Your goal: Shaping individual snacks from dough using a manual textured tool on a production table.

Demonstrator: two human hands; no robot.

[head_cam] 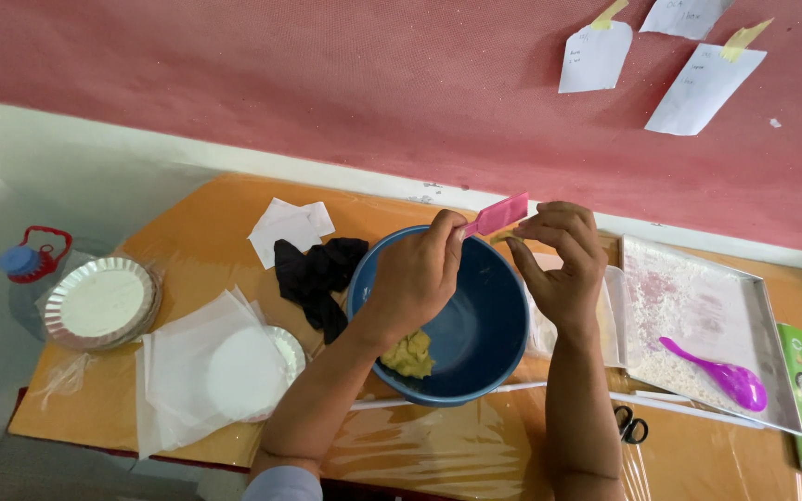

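While the left hand [417, 278] pinches a pink scraper [497, 216] above the blue bowl [475, 348], the right hand [563, 264] at three o'clock pinches a bit of yellow dough [503, 237]. More dough [409, 354] sits inside the bowl at seven o'clock. Black cloth [317, 278] lies at nine o'clock.

Pink scraper [496, 216]: flat, rectangular, plastic; held tilted above the far rim of the bowl, pinched at its lower end by the left hand [415, 278].

Dough bit [503, 237]: small, pale yellow; pinched by the right hand [563, 260], just beside the scraper.

Blue bowl [475, 325]: round, plastic, set upright on the worktop.

Dough lump [408, 354]: yellow, rough; lying inside the bowl against the near wall.
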